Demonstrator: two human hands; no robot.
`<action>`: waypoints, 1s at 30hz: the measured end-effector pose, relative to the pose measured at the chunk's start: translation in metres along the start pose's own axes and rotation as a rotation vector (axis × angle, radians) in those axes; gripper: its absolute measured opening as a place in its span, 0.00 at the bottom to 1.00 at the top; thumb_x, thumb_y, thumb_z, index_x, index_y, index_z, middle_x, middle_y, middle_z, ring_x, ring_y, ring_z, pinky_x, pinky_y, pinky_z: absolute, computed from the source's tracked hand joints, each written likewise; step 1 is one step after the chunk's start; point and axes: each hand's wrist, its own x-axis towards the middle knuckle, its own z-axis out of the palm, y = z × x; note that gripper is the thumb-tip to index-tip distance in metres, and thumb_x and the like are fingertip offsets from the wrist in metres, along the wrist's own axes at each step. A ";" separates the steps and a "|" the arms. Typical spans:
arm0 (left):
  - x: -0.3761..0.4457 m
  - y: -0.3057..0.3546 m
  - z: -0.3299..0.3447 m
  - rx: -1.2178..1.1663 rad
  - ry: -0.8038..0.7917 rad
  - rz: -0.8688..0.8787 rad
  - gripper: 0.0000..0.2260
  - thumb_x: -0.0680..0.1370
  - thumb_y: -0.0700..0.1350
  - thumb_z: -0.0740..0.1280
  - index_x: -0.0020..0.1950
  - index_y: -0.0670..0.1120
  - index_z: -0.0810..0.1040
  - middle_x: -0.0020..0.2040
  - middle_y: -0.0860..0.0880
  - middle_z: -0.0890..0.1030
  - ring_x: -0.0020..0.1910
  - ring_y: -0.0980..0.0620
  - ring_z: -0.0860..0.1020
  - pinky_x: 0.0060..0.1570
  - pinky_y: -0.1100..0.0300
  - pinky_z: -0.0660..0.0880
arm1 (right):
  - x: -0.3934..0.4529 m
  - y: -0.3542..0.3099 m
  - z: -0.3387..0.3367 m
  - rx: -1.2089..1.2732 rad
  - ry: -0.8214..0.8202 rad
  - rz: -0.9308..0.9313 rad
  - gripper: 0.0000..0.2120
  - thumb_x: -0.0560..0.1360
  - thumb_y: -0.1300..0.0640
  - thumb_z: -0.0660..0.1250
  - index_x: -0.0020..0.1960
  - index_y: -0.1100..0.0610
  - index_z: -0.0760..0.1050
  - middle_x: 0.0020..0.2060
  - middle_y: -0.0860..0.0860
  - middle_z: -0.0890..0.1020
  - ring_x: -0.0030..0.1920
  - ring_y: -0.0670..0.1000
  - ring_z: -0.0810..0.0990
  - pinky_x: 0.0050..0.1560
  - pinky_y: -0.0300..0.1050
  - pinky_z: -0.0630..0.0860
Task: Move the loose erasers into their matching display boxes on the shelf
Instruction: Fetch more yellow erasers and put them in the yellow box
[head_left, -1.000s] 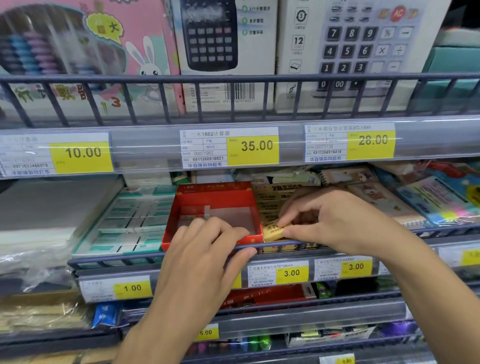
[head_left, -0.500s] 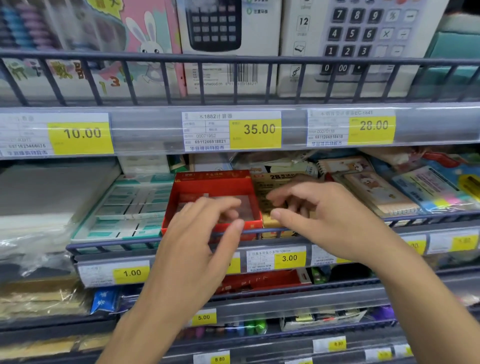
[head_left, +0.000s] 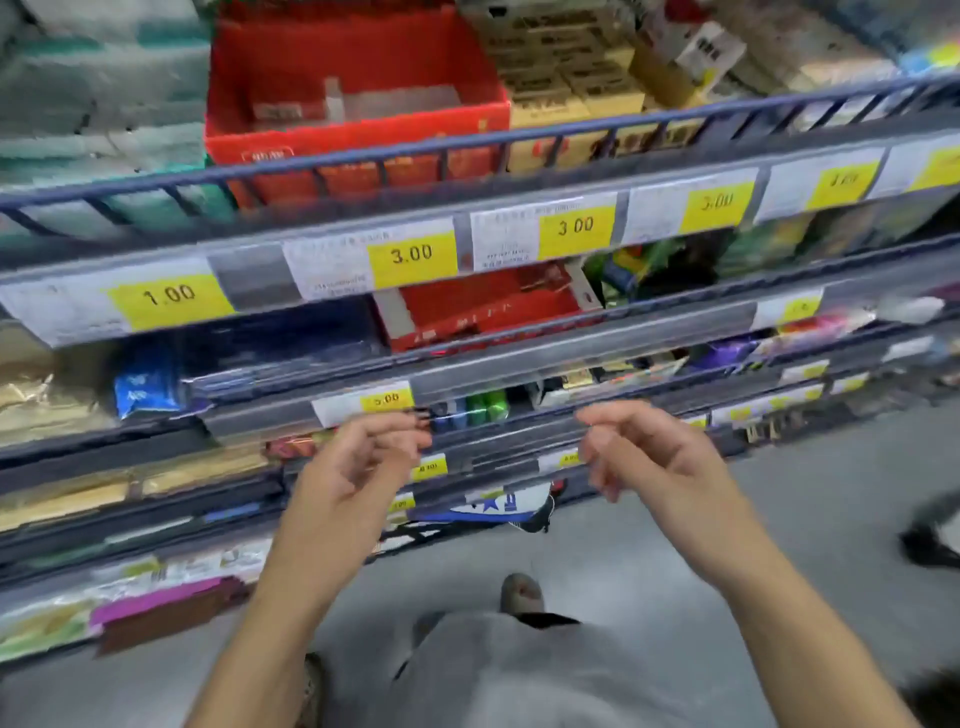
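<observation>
The red display box (head_left: 358, 127) sits on the upper shelf behind a blue wire rail, nearly empty, with a clear divider inside. Right beside it stands a tan display box (head_left: 566, 88) packed with yellow-brown erasers. My left hand (head_left: 358, 467) and my right hand (head_left: 644, 457) hang well below that shelf, in front of the lower shelves. Both have loosely curled fingers and hold nothing. The frame is motion-blurred.
A blue wire rail (head_left: 467, 143) fronts the eraser shelf, with yellow price tags (head_left: 413, 252) under it. Green-white packs (head_left: 98, 93) lie left of the red box. Lower shelves hold red boxes (head_left: 483, 306) and assorted stationery. Grey floor (head_left: 779, 519) lies below right.
Both hands have pulled away from the eraser boxes and dropped down in front of the lower shelves. The yellow eraser pinched one second ago is no longer in my right hand. The view tilted downward.
</observation>
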 end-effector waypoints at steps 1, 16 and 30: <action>-0.003 -0.027 0.005 0.001 -0.038 -0.117 0.09 0.83 0.43 0.68 0.55 0.57 0.83 0.53 0.55 0.87 0.53 0.53 0.84 0.53 0.59 0.80 | -0.012 0.023 -0.002 0.023 0.044 0.082 0.07 0.79 0.60 0.69 0.52 0.50 0.83 0.37 0.52 0.82 0.34 0.51 0.77 0.35 0.40 0.75; -0.075 -0.153 0.087 0.307 -0.333 -0.641 0.06 0.83 0.39 0.67 0.57 0.47 0.82 0.50 0.50 0.88 0.51 0.50 0.85 0.49 0.61 0.78 | -0.209 0.215 -0.097 -0.013 0.300 0.786 0.07 0.78 0.61 0.67 0.52 0.53 0.83 0.40 0.51 0.84 0.35 0.48 0.80 0.35 0.41 0.76; -0.069 -0.126 0.230 0.348 -0.512 -0.599 0.06 0.83 0.38 0.67 0.57 0.47 0.81 0.49 0.51 0.88 0.49 0.49 0.84 0.51 0.59 0.79 | -0.234 0.210 -0.206 0.139 0.611 0.663 0.07 0.80 0.60 0.66 0.53 0.52 0.81 0.40 0.49 0.85 0.34 0.46 0.79 0.35 0.40 0.76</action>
